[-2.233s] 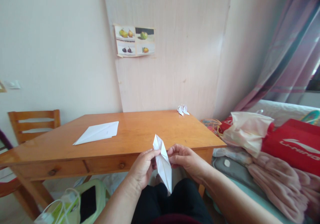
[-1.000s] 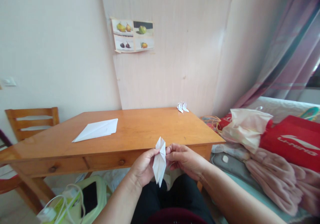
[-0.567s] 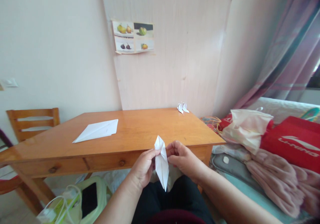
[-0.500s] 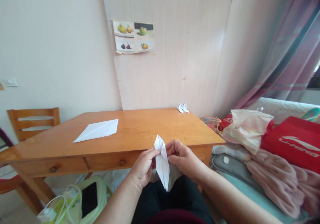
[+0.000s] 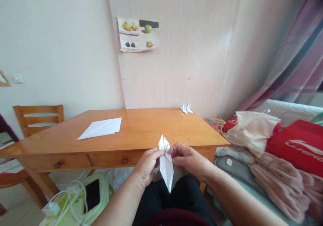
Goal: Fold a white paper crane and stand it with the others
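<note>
A folded white paper shape (image 5: 167, 163), long and pointed at both ends, hangs upright over my lap in front of the wooden table (image 5: 141, 132). My left hand (image 5: 146, 167) pinches its left edge near the top. My right hand (image 5: 188, 158) pinches the right edge at the same height, fingers curled. Its lower tip points down at my dark trousers.
A folded white sheet (image 5: 101, 128) lies on the table's left part and a small folded paper figure (image 5: 186, 108) stands at its far right corner. A wooden chair (image 5: 37, 118) is at left, a green bag with cables (image 5: 80, 199) on the floor, bags and cloth (image 5: 277, 145) on the bed at right.
The paper shape has swung slightly between my hands and stayed pinched by both. The view has shifted a little to the left.
</note>
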Available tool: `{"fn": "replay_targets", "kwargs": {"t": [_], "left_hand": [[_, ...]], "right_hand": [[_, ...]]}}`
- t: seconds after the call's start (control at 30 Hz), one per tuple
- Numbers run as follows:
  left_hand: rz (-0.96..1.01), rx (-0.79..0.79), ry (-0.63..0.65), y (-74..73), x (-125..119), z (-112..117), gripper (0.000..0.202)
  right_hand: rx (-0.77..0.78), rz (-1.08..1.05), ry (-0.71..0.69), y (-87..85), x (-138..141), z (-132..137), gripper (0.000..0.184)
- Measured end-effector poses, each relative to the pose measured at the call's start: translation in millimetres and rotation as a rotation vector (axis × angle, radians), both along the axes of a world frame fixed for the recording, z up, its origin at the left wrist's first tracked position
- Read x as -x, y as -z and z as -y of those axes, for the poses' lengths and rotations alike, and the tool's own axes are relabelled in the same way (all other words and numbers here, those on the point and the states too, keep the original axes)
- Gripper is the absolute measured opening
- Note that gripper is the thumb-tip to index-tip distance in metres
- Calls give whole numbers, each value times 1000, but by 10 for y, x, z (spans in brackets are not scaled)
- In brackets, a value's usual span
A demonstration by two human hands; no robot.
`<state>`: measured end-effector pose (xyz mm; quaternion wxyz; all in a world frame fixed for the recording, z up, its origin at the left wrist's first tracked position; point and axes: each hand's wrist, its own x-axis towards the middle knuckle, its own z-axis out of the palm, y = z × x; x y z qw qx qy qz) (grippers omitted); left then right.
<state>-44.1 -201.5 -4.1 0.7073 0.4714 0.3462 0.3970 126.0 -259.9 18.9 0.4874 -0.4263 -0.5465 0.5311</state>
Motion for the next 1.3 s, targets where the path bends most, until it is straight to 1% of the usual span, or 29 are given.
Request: {"fn": "replay_targets", "kwargs": {"t": [0.2, 0.47, 0.73, 0.93, 1.13, 1.2, 1.3], "left_hand": [[-21, -31, -3, 10, -19, -4, 31], [-27, -35, -5, 21, -16, -20, 34], [-45, -5, 8, 48, -10, -21, 39], [-32, 18, 28, 56, -14, -29, 39], [-14, -9, 27, 61, -11, -42, 40], [-12, -35, 16, 56, -5, -53, 41], [-36, -74, 14, 38, 9, -73, 42]], "right_hand": [[-73, -11, -35, 90, 14, -21, 25], [-36, -39, -49, 52, 0, -19, 23], [0, 10, 9, 82, -25, -59, 23], [-4, 26, 25, 83, -11, -76, 21], [-17, 17, 22, 84, -1, -70, 17], [-16, 12, 34, 90, 7, -67, 19], [-11, -34, 74, 90, 20, -62, 29]]}}
